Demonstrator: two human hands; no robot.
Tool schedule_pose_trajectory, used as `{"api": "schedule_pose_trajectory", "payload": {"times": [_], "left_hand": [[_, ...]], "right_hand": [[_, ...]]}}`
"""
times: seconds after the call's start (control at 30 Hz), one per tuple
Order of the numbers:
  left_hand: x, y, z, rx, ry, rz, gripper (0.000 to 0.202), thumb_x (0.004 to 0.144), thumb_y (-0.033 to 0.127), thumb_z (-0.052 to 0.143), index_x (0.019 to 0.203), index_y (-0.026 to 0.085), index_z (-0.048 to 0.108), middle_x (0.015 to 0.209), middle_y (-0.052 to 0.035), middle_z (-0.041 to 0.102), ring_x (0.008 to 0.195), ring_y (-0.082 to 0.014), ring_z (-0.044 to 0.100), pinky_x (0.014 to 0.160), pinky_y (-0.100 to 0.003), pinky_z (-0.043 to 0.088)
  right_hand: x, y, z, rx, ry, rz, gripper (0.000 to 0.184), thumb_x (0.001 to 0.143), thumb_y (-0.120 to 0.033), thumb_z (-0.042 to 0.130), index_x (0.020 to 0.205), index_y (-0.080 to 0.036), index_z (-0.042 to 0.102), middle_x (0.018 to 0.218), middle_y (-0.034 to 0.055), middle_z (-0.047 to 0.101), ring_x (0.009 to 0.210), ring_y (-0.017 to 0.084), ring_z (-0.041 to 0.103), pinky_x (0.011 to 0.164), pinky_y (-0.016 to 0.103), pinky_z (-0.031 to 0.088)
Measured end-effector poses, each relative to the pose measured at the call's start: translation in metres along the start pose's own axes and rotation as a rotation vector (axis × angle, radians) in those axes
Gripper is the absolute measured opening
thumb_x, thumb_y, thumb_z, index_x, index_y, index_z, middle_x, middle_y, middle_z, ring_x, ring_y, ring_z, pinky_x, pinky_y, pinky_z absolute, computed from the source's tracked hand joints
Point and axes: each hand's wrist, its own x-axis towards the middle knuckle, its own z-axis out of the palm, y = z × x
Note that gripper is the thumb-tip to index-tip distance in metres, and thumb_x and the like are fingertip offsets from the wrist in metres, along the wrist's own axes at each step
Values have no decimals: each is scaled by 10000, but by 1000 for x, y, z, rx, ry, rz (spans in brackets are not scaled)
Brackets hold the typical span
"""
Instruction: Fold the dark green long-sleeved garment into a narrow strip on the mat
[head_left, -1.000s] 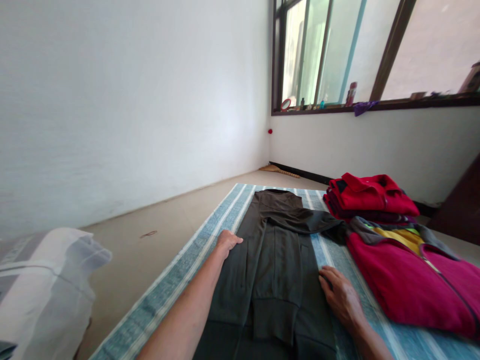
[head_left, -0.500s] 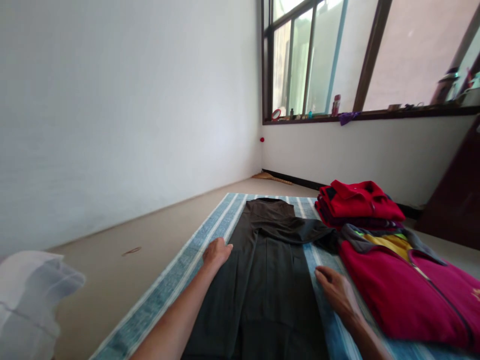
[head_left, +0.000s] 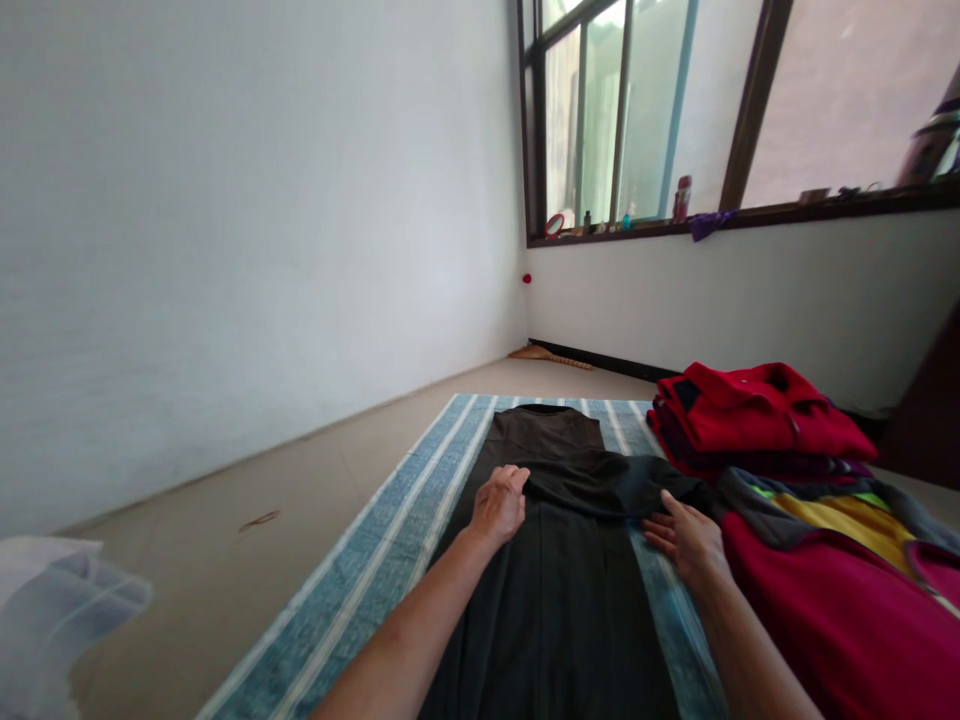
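A dark charcoal long garment (head_left: 555, 620) lies flat and lengthwise on a blue-and-white striped mat (head_left: 360, 560), with one sleeve (head_left: 607, 485) folded across its upper part. My left hand (head_left: 499, 505) rests on the garment just below that fold, holding nothing visible. My right hand (head_left: 686, 540) sits with its fingers apart at the garment's right edge, touching the end of the folded sleeve. A folded red garment (head_left: 757, 415) lies to the right, next to a folded magenta fleece jacket (head_left: 832, 630).
A white pillow-like bundle (head_left: 60, 610) sits at the lower left on the beige floor (head_left: 225, 480). White walls meet in the far corner, where a straw broom (head_left: 551, 356) lies. Small items line the windowsill (head_left: 712, 222). A dark brown panel (head_left: 930, 420) stands at the right edge.
Both hands have moved farther up the garment, toward the folded sleeve. My right hand has shifted from the mat to the garment's edge. The view has tilted slightly.
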Motion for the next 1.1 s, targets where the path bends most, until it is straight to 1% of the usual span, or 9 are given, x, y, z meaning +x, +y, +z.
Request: {"api": "schedule_pose_trajectory", "payload": {"times": [0.1,0.2,0.3,0.43,0.53,0.73,0.87,1.0,1.1], "left_hand": [[16,0,9,34,-25,39,282,751,62,529,972,199,639,998,-70,604,983,-227,542,850,-315,449],[25,-4,16,66,-51,70,225,765,57,500,868,195,645,946,-77,594,944,-232,530,801,-319,448],[27,-9,22,89,-69,97,236,790,36,445,815,186,626,913,-80,585,913,-229,518,785,-326,439],[22,-17,27,93,-99,159,245,814,27,412,803,184,601,930,-69,584,908,-221,504,796,-330,430],[21,-21,28,82,-115,187,238,822,33,409,801,186,590,952,-59,587,918,-212,504,815,-324,424],[24,-22,26,48,-138,186,102,751,90,502,750,185,539,867,-45,577,868,-206,515,781,-304,427],[25,-23,23,30,-140,170,100,736,89,490,749,185,518,844,-43,576,860,-199,517,761,-286,424],[24,-25,20,29,-162,163,125,721,73,495,762,184,535,854,-39,593,862,-193,527,756,-273,421],[24,-24,17,35,-199,172,42,748,147,561,757,188,568,867,-28,613,868,-192,546,751,-267,427]], "right_hand": [[6,-1,3,24,-15,-11,344,697,-373,722,878,-148,534,604,24,630,537,199,671,452,251,536],[7,-1,5,55,-30,-34,355,642,-366,762,810,-156,531,541,1,606,494,196,657,402,230,511],[6,-2,6,90,-22,-46,389,568,-352,803,760,-164,522,512,-21,591,453,179,636,385,225,506],[6,-5,8,117,-26,-81,429,465,-340,832,721,-154,542,528,-10,621,422,159,611,363,222,499],[8,-5,7,142,-48,-105,442,422,-332,836,714,-148,560,524,-12,631,413,153,599,349,217,485],[9,-5,4,215,-151,-168,404,438,-305,855,708,-150,599,542,-16,649,426,146,597,386,231,499],[4,-6,4,286,-186,-266,353,474,-299,860,711,-142,650,578,-15,669,466,131,607,462,232,528],[3,-4,4,214,-186,-359,314,502,-312,858,682,-132,674,581,-15,667,482,111,592,475,207,513],[5,-1,3,159,-231,-329,317,486,-316,867,610,-131,642,563,-16,650,476,113,584,469,214,512]]}}
